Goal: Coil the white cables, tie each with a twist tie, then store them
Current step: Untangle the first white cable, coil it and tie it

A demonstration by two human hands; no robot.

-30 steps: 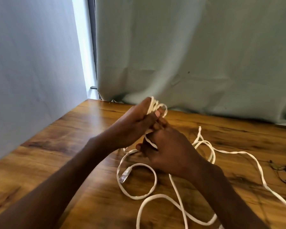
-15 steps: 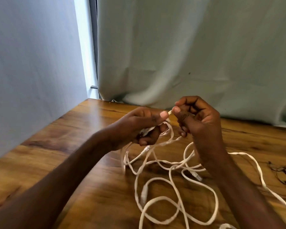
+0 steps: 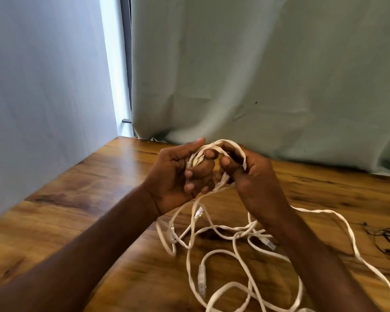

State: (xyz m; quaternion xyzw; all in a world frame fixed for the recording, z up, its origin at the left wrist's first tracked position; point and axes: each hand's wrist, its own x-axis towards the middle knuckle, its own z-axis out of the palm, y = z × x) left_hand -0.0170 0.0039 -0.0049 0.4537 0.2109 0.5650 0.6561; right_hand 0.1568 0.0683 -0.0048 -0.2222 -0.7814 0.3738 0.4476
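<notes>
Both hands, the left hand [image 3: 180,176] and right hand [image 3: 252,176], grip small loops of white cable [image 3: 214,152] above the surface [image 3: 77,210], where trailing slack could snag and knot.

The right hand [image 3: 252,174] dropped from its raised pinch and closed in beside the left hand [image 3: 180,174]. A loop of white cable [image 3: 225,144] arched over both.
</notes>
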